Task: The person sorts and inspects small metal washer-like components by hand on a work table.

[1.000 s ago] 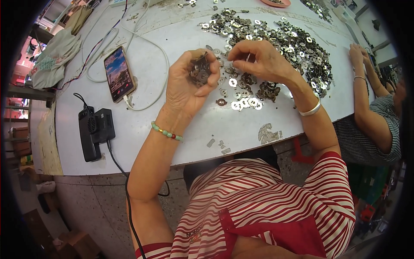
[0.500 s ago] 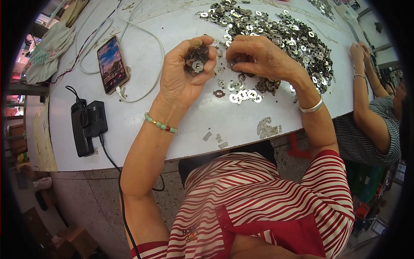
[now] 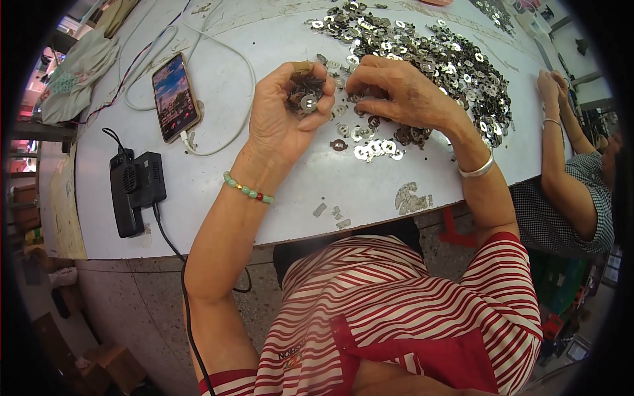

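Note:
My left hand [image 3: 274, 125] is cupped above the table, fingers curled round a clump of small slotted metal washers [image 3: 308, 102]. Dark and silvery pieces mix in that clump. Just to its right, my right hand [image 3: 413, 92] reaches down at the near edge of a wide heap of similar washers [image 3: 456, 76]. Its fingers are bent together low over the table; what lies between the fingertips is mostly hidden. Below it a few bright silver washers [image 3: 378, 150] overlap in a small group, and a single dark brown washer [image 3: 339, 145] lies beside them.
Left of my arm lie a phone [image 3: 175, 99] on a white cable [image 3: 249, 86] and a black device [image 3: 137, 191] with a cord. A crumpled cloth [image 3: 76, 82] sits at the far left. Another person's arm [image 3: 553, 132] rests at the table's right side.
My left hand has come slightly nearer, still holding its washers. The right hand stays at the heap's edge with its fingers shifted a little. The whole view has moved slightly.

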Motion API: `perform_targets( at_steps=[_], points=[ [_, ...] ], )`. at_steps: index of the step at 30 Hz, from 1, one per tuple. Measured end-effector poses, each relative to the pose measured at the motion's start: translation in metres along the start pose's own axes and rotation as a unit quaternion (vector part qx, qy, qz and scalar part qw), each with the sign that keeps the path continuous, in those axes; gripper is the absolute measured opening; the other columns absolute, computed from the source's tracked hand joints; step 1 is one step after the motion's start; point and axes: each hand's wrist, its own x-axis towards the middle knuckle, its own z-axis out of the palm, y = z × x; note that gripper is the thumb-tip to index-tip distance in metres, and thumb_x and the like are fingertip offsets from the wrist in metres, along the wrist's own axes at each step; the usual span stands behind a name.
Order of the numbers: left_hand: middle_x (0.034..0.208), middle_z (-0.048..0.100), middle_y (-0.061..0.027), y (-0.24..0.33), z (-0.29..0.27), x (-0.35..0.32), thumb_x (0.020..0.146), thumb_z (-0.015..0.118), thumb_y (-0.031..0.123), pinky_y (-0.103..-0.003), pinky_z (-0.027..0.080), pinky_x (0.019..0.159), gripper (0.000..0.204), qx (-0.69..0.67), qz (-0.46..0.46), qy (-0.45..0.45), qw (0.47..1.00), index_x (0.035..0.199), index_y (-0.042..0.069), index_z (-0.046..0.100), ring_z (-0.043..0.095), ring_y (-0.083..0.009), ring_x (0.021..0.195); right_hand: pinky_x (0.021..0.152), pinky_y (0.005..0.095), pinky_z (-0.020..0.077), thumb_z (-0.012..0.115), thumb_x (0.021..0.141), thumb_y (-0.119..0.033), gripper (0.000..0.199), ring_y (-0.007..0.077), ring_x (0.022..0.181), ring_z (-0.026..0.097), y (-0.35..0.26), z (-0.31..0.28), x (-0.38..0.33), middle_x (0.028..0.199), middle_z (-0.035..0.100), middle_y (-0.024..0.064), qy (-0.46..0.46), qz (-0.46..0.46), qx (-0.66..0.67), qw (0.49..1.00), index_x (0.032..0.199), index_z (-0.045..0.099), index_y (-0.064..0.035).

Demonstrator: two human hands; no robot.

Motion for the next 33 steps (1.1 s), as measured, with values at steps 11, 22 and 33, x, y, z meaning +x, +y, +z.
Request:
perform_targets(
  at_steps=[11, 22, 33],
  points=[
    [0.077, 0.054, -0.0141, 0.0, 0.006, 0.0, 0.089, 0.045, 0.016, -0.02, 0.032, 0.034, 0.018, 0.005, 0.004, 0.024, 1.0, 0.085, 0.0, 0.052, 0.049, -0.0176, 0.059, 0.064, 0.0357, 0.0481, 0.066, 0.074, -0.006, 0.016, 0.0273, 0.07, 0.058, 0.012, 0.001, 0.001, 0.083, 0.057, 0.0104, 0.031, 0.004, 0.027, 0.999, 0.087, 0.058, -0.0017],
    [0.075, 0.057, -0.0132, 0.001, 0.007, 0.0, 0.087, 0.048, 0.018, -0.02, 0.032, 0.034, 0.019, 0.003, -0.016, 0.043, 0.999, 0.083, 0.001, 0.054, 0.052, -0.0179, 0.056, 0.067, 0.0364, 0.0471, 0.068, 0.074, -0.005, 0.018, 0.0271, 0.076, 0.057, 0.003, 0.001, 0.0, 0.088, 0.053, 0.0099, 0.0, -0.009, 0.006, 1.0, 0.088, 0.058, -0.0022],
    [0.076, 0.055, -0.0119, -0.003, 0.009, -0.002, 0.089, 0.045, 0.02, -0.019, 0.032, 0.034, 0.019, 0.032, -0.015, 0.034, 0.999, 0.086, 0.002, 0.052, 0.05, -0.0162, 0.057, 0.063, 0.0371, 0.0489, 0.061, 0.074, -0.002, 0.009, 0.0305, 0.069, 0.062, 0.007, -0.002, -0.001, 0.075, 0.062, 0.0146, 0.07, 0.001, 0.018, 0.997, 0.083, 0.06, 0.0011]
  ],
)
